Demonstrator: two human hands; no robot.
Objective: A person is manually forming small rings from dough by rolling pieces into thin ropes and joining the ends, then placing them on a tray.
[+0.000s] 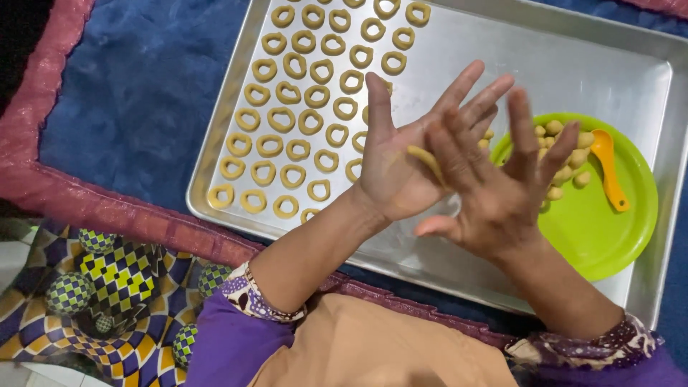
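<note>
Pale yellow dough roll (423, 159) lies pressed between two flat palms above a large silver metal baking tray (545, 64), only its upper end showing. The left hand (408, 154) is turned palm up with fingers spread, and the right hand (494, 186) lies across it palm down, fingers fanned; neither hand curls shut, and the roll is simply sandwiched between them. Rows of small yellow dough rings (301, 107) fill the left half of the tray. A round bright green plastic plate (609, 236) sits in the tray's right half, carrying a heap of small yellow dough balls (570, 161) and an orange plastic spoon (608, 166) just beside them. The tray rests on a dark blue carpet (136, 79) edged with a pink border (86, 204). Purple sleeves with patterned cuffs (251, 297) cover both forearms near the bottom edge.
</note>
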